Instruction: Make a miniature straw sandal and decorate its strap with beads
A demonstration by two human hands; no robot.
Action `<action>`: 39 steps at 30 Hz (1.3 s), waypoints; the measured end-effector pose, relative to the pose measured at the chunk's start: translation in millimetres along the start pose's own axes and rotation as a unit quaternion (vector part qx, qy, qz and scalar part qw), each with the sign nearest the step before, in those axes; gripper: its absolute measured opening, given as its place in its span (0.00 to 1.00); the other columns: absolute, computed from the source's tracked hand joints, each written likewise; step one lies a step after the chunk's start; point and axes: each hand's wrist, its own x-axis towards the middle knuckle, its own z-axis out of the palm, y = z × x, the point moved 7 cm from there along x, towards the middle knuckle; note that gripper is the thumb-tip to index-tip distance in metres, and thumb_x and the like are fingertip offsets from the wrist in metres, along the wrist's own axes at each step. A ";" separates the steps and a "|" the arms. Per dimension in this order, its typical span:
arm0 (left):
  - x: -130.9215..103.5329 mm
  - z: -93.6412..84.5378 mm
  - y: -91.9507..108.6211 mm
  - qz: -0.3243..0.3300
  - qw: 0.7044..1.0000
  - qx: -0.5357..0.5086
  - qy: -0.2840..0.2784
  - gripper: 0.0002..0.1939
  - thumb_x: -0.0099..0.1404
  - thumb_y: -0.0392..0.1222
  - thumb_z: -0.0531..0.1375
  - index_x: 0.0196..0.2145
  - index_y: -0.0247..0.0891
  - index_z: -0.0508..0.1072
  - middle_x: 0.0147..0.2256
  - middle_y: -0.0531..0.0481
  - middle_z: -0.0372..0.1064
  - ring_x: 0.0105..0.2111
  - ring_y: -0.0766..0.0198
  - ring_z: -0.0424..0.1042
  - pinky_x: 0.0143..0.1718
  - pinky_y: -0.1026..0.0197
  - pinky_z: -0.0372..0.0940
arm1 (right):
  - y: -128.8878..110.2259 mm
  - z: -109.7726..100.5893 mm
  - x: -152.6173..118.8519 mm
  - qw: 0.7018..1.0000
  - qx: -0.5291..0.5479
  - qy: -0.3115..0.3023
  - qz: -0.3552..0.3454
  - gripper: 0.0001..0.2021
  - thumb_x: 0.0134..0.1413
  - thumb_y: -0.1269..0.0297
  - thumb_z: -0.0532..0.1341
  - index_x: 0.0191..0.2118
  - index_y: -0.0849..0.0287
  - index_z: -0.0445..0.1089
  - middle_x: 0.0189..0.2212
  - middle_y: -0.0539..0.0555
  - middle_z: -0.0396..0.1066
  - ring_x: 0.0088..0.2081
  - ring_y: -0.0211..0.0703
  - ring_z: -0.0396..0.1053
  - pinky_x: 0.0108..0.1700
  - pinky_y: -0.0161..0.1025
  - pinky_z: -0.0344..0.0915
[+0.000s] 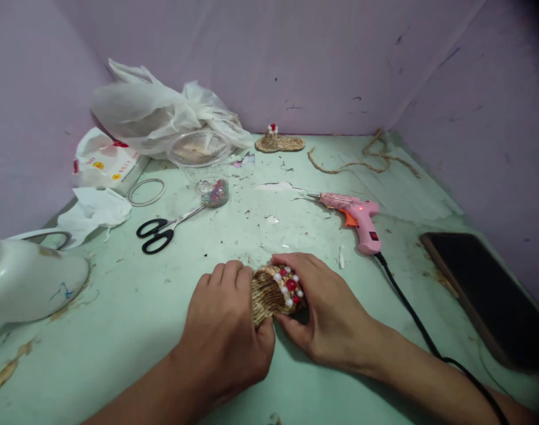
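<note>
Between my hands is a small woven straw slipper (pixel 265 297), its strap trimmed with red and white beads. My left hand (pixel 227 321) is wrapped round the sole end, fingers over the far edge and thumb at the near edge. On the strap end, my right hand (pixel 324 310) grips the sides with thumb and fingers, and the beads show between them. Part of the slipper is hidden under both hands. A matching small slipper (pixel 282 143) with beads on its strap lies at the back by the wall.
A pink glue gun (pixel 351 215), its light lit, lies at right with a black cord. Beyond it is twine (pixel 366 168); a phone (pixel 490 295) lies far right. Scissors (pixel 169 230), a clear cup of beads (pixel 214 189), a plastic bag (pixel 163 112) and a white lamp-like object (pixel 39 283) are left.
</note>
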 end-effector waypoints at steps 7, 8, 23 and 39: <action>1.6 3.2 -9.0 0.025 0.998 -0.055 0.024 0.15 0.49 0.38 0.57 0.37 0.36 0.65 0.38 0.42 0.64 0.39 0.52 0.63 0.41 0.48 0.63 | 2.9 0.9 -2.5 0.999 0.040 0.025 0.019 0.29 0.41 0.69 0.63 0.52 0.63 0.56 0.45 0.60 0.66 0.45 0.50 0.63 0.47 0.48 0.63; 1.5 3.1 -10.0 0.025 0.997 -0.063 0.026 0.15 0.49 0.38 0.58 0.38 0.36 0.65 0.38 0.42 0.64 0.39 0.53 0.63 0.42 0.48 0.63 | 2.8 0.2 -1.8 0.999 0.046 0.016 0.016 0.30 0.41 0.69 0.64 0.52 0.63 0.56 0.46 0.61 0.65 0.47 0.51 0.62 0.48 0.48 0.63; 4.1 3.2 -8.4 0.045 0.991 -0.125 0.030 0.13 0.47 0.35 0.57 0.34 0.34 0.66 0.35 0.43 0.62 0.36 0.54 0.62 0.39 0.50 0.63 | 12.6 12.3 12.7 0.983 0.170 -0.059 0.027 0.36 0.37 0.73 0.63 0.56 0.60 0.51 0.46 0.58 0.64 0.45 0.50 0.65 0.47 0.49 0.63; 0.9 3.2 -9.5 0.040 0.998 -0.058 0.006 0.15 0.50 0.42 0.57 0.36 0.34 0.68 0.38 0.42 0.65 0.40 0.51 0.63 0.40 0.49 0.60 | -36.0 -33.7 -29.2 0.988 -0.043 0.137 -0.054 0.23 0.46 0.73 0.61 0.50 0.56 0.59 0.45 0.59 0.66 0.49 0.52 0.64 0.50 0.53 0.63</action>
